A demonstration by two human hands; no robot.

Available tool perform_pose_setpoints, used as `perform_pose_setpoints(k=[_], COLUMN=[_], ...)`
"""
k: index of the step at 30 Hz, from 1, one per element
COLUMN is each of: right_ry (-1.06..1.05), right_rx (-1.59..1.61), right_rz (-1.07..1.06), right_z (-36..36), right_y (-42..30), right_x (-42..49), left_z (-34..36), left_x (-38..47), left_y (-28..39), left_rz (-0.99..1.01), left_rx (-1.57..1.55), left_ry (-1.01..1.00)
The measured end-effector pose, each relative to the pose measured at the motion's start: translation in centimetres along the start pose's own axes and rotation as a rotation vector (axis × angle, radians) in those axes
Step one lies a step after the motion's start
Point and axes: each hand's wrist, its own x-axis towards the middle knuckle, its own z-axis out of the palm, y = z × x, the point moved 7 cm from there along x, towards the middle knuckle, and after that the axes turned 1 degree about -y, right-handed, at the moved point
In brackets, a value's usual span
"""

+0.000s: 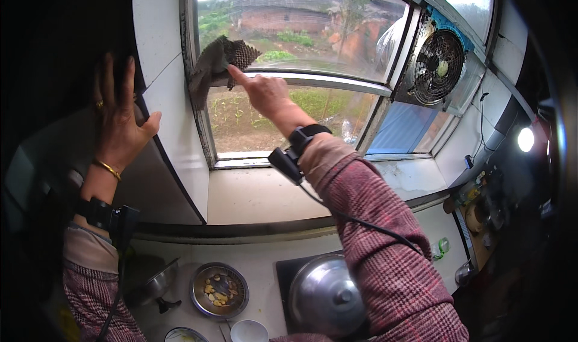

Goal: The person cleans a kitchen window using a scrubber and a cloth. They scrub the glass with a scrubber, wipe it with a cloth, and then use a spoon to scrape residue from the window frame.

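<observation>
My right hand (270,94) reaches up to the window with its index finger stretched out. That fingertip presses a grey-brown cloth (212,62) with a waffle-textured part against the left side of the window frame (311,81). The other fingers are curled, and their tips are hidden. My left hand (119,116) is spread, fingers up, against the dark surface beside the white tiled window reveal (169,98). It holds nothing. Each wrist wears a black strap with a device and cable.
A soot-stained exhaust fan (435,67) sits at the window's right. Below the sill (266,193), the counter (266,261) bears a lidded metal pot (320,292), a steel bowl of yellowish slices (220,290), a white bowl (249,331) and a tilted metal pan (158,281). A lamp (525,140) glows at right.
</observation>
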Motion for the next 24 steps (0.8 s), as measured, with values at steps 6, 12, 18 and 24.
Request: perform_pose_setpoints(k=[6, 12, 18, 24], right_ry=[0.04, 0.088, 0.195, 0.322], right_rx=[-0.35, -0.328, -0.165, 0.306], right_rz=[-0.05, 0.167, 0.596, 0.467], right_z=[-2.3, -4.1, -5.0, -0.5], right_y=[12.1, 26.1, 30.9, 15.6], right_x=[-7.7, -19.1, -23.6, -13.7], left_z=[0.0, 0.0, 0.2, 0.2], left_x=[-0.1, -0.3, -0.6, -0.6], left_y=[0.3, 0.0, -0.1, -0.2], left_rz=[0.026, 0.014, 0.005, 0.019], left_rx=[-0.025, 0.035, 0.047, 0.047], left_ry=[0.022, 0.011, 0.032, 0.048])
